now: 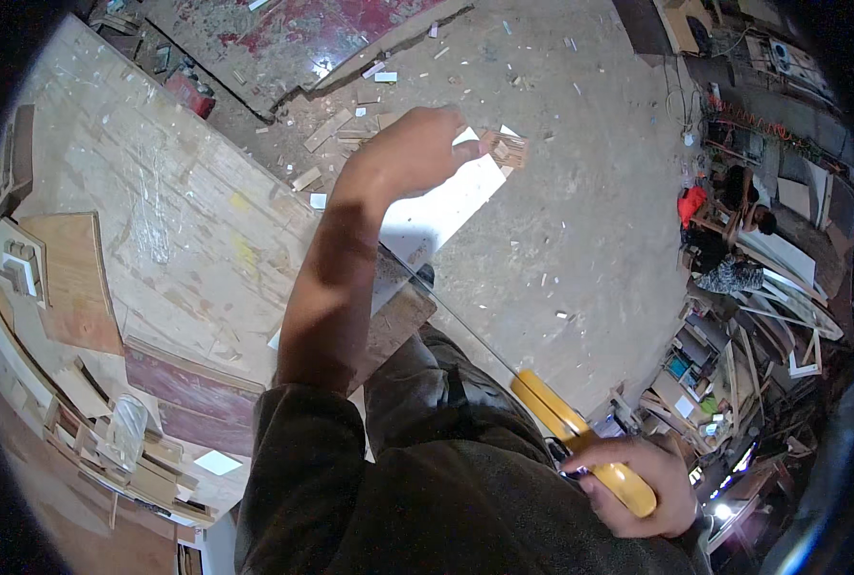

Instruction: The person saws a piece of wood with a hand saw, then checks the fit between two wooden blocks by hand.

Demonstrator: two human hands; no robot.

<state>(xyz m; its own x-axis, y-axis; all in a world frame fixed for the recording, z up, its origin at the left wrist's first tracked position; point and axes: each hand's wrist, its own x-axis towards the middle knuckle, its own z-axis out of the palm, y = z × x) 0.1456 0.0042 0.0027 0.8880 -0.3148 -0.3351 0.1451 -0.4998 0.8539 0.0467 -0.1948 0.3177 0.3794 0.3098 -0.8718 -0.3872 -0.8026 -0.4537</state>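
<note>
My left hand [427, 149] is closed at the far end of a white board [451, 201], thumb on its face, the other fingers partly hidden. The board slants down toward the workbench edge, with small dark specks on its face. In my right hand [643, 484], low at the right of my body, is a yellow-handled tool [552, 407], fingers wrapped round its rear end. A long, thin metal part [465, 331], seen nearly edge-on, runs from the handle up to the board's near end. Its exact kind I cannot make out.
A worn wooden workbench [187, 211] fills the left, with plywood pieces [72, 278] and a clear plastic-wrapped roll [125, 431] along it. Wood scraps [329, 129] litter the concrete floor [580, 230]. People [734, 225] crouch at the far right beside stacked boards [782, 259].
</note>
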